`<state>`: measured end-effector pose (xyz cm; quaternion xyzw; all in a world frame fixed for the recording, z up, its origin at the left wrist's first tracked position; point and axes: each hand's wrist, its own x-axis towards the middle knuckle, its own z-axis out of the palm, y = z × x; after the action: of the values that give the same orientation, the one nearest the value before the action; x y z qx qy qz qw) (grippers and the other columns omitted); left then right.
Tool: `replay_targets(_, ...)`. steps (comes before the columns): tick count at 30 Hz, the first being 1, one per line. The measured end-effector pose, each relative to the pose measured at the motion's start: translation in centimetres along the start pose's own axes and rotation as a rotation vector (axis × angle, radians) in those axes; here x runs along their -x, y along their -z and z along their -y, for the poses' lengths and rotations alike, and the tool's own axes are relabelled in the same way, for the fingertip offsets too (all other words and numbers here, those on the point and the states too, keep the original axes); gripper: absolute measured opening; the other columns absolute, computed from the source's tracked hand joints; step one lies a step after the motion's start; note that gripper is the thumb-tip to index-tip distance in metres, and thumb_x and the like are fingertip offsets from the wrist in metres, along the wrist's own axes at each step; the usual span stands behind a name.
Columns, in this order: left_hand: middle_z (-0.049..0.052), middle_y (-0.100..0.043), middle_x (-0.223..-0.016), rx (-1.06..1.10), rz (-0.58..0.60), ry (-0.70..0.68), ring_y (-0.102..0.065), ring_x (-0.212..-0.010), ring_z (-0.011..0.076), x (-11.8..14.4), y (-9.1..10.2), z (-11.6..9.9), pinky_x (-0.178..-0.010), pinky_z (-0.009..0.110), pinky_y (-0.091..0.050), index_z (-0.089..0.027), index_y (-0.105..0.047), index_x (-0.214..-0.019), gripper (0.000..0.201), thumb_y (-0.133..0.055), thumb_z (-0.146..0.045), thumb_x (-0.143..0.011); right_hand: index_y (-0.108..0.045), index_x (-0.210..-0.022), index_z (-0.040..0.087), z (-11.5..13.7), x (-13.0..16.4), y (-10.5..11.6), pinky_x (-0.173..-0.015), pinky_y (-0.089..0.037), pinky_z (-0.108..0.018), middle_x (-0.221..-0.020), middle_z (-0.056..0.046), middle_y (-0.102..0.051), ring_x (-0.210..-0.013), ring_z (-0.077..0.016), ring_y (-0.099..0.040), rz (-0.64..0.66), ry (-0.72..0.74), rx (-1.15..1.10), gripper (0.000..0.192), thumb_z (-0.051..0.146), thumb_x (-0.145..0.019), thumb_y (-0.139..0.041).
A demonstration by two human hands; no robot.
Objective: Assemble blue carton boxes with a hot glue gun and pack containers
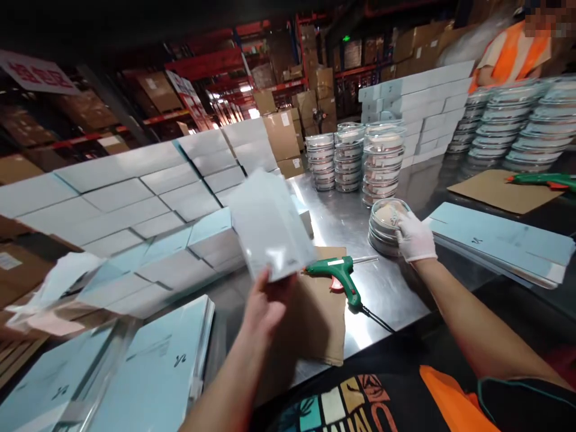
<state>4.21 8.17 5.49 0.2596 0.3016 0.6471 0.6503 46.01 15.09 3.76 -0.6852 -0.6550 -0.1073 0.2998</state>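
Observation:
My bare left hand [270, 303] grips a white box [272, 225] by its lower end, holding it tilted above the table; the box is slightly blurred. On my right hand [414, 235] is a white glove, its fingers closed on the rim of a round clear container [387, 213] at the top of a short stack. Between the hands a green glue gun [335, 269] lies on a cardboard sheet [330, 336], with a clear glue stick poking out of its back end.
Stacked white boxes [148, 207] form a wall at the left. Flat light-blue cartons [153, 360] lie at lower left, with more flat cartons [499, 240] at right. Tall stacks of round containers [382, 159] stand behind. A person in an orange vest [513, 54] is across the table.

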Motion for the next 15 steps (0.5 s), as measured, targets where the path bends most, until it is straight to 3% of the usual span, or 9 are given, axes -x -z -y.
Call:
replay_targets(4, 0.009, -0.085, -0.114, -0.012, 0.193, 0.289, -0.081, -0.107, 0.0305, -0.6, -4.4, 5.8, -0.094, 0.045, -0.069, -0.021, -0.076, -0.109, 0.046, -0.098, -0.036, -0.071, -0.071, -0.088, 0.022, -0.1, 0.7, 0.5, -0.099, -0.054, -0.056, -0.124, -0.022, -0.078, -0.115, -0.038, -0.07, -0.159, 0.015, -0.068, 0.018, 0.023, -0.095, -0.054)
replay_targets(7, 0.009, -0.084, -0.116, 0.069, 0.304, 0.385, -0.078, -0.113, 0.0311, -0.7, -8.6, 7.7, -0.101, 0.044, -0.065, -0.019, -0.078, -0.108, 0.052, -0.1, -0.038, -0.066, -0.073, -0.095, 0.019, 1.0, 1.0, 1.3, -0.108, -0.048, -0.069, -0.131, -0.023, -0.077, -0.125, -0.044, -0.07, -0.294, 0.045, -0.137, 0.025, 0.025, -0.098, -0.049)
replay_targets(9, 0.009, -0.083, -0.115, 0.11, 0.361, 0.397, -0.077, -0.114, 0.0308, -1.2, -10.9, 8.4, -0.102, 0.041, -0.063, -0.018, -0.078, -0.105, 0.051, -0.101, -0.037, -0.063, -0.074, -0.099, 0.022, 2.0, 1.4, 1.7, -0.114, -0.044, -0.073, -0.13, -0.018, -0.079, -0.131, -0.0434, -0.069, -0.36, 0.1, -0.208, 0.028, 0.027, -0.101, -0.047)
replay_targets(12, 0.01, -0.082, -0.117, 0.124, 0.38, 0.395, -0.074, -0.118, 0.0311, -2.5, -12.7, 9.4, -0.102, 0.04, -0.06, -0.017, -0.079, -0.105, 0.046, -0.097, -0.035, -0.067, -0.076, -0.105, 0.029, 3.6, 2.3, 2.3, -0.116, -0.05, -0.065, -0.122, -0.01, -0.083, -0.126, -0.0384, -0.073, -0.43, 0.186, -0.312, 0.024, 0.035, -0.102, -0.053)
replay_targets(15, 0.012, -0.082, -0.118, 0.099, 0.385, 0.406, -0.071, -0.126, 0.0353, -3.5, -12.6, 10.0, -0.108, 0.045, -0.056, -0.017, -0.078, -0.106, 0.047, -0.095, -0.039, -0.067, -0.079, -0.117, 0.03, 5.0, 3.0, 2.9, -0.112, -0.057, -0.056, -0.133, -0.009, -0.08, -0.121, -0.0377, -0.075, -0.531, 0.188, -0.406, 0.023, 0.035, -0.1, -0.065)
